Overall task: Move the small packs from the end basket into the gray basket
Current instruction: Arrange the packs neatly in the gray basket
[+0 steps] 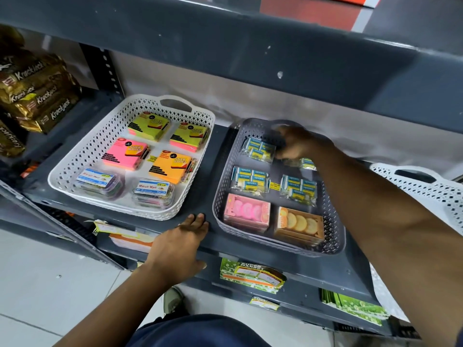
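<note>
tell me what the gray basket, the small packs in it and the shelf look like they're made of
The gray basket: looks like moulded plastic, matte, with a regular pattern of punched holes in its walls. The small packs: clear glossy film wrap, going by its glints and crinkles, around blue and white pieces; what those are made of is unclear. The shelf: probably painted metal, dark gray with a smooth, slightly chipped coat.

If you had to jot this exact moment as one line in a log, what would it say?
right hand: reaching over small blue-and-yellow packs at back of gray perforated plastic basket | left hand: flat on dark shelf edge | grip: unclear
</note>
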The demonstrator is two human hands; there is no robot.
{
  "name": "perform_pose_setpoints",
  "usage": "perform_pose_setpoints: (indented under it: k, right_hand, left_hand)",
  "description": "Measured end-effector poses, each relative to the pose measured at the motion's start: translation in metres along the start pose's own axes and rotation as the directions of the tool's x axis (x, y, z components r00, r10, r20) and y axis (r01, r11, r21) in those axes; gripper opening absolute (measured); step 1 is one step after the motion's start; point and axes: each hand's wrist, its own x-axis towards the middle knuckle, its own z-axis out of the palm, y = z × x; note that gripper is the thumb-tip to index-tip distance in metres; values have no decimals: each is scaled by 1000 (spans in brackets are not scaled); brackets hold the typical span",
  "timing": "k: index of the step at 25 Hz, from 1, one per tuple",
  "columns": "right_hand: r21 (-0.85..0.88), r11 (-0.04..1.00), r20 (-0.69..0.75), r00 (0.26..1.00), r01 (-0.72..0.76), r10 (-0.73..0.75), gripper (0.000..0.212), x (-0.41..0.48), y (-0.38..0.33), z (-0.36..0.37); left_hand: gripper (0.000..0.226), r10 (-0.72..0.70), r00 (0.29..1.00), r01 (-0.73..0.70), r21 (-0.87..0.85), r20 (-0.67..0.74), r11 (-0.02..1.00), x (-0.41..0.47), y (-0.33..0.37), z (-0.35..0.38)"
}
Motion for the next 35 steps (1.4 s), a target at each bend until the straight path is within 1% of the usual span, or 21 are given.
perform_pose_setpoints:
  k: [1,4,6,7,9,11,12,13,15,16,18,20,22,24,25,27,28,30,32,33,35]
  right_hand:
    - [18,999,-23,999,35,-35,76,6,-12,0]
    - [12,998,15,997,69,-69,52,14,-33,14]
    - [-4,997,-11,997,81,-81,43,15,-36,26]
    - [-13,996,-24,996,90,-91,44,16,-37,28]
    - [-41,995,-83,992,95,-98,59,14,-42,22]
    - [67,985,-180,973,159,-145,67,5,-48,12]
    - [130,966,-164,966,224,-201,66,-2,-52,9]
    - [142,952,-74,962,272,-264,68,-10,-57,9]
    - [-6,954,176,939,301,-295,79,-25,-65,24]
    - [-104,947,228,934,304,-275,81,-30,-67,34]
    - [-179,937,208,943,299,-261,74,-35,-70,49]
    - [-129,962,167,962,239,-216,69,-35,-73,53]
    - [-101,976,177,969,195,-175,70,-37,-75,54]
    - [-95,970,164,964,225,-208,79,-44,-76,44]
    - [-48,967,109,964,249,-243,83,-50,-74,34]
    - [133,936,-20,945,327,-328,80,-68,-72,15]
    - [169,911,-6,925,375,-379,75,-81,-72,9]
    - [55,908,174,892,414,-417,73,-108,-77,15]
    - [-61,919,287,888,390,-358,67,-124,-85,34]
    - [-84,923,278,898,376,-340,59,-128,-88,43]
    - [-141,928,178,931,346,-320,48,-130,-96,59]
  left_hand:
    - [86,0,1000,0,2,1,1000,0,0,-1]
    - [86,-1,1000,1,9,12,1000,1,0,-2]
    - [86,0,1000,0,10,18,1000,1,0,-3]
    - [86,0,1000,0,11,16,1000,1,0,-3]
    - [86,-1,1000,1,12,11,1000,0,0,-3]
    - [85,2,1000,-2,15,21,1000,1,0,-3]
    - [85,3,1000,-3,16,21,1000,1,-1,-3]
    - [85,4,1000,-5,16,18,1000,1,-1,-3]
    - [84,7,1000,-7,22,12,1000,2,0,-3]
    - [83,6,1000,-7,27,13,1000,2,0,-3]
    - [83,1,1000,-1,30,12,1000,3,0,-3]
    - [83,-5,1000,5,30,13,1000,2,1,-3]
    - [83,-9,1000,8,31,13,999,2,1,-2]
    - [84,-10,1000,10,24,14,1000,1,1,-2]
    - [84,-7,1000,7,20,15,1000,2,1,-2]
    - [84,-4,1000,3,11,17,1000,1,0,-2]
    - [84,-7,1000,6,8,14,1000,1,0,-2]
    - [83,-10,1000,10,12,4,1000,0,1,-1]
    - [83,-13,1000,13,20,-6,1000,1,1,0]
    - [83,-15,1000,15,20,-8,1000,1,2,1]
    - [83,-21,1000,21,16,-12,1000,1,2,1]
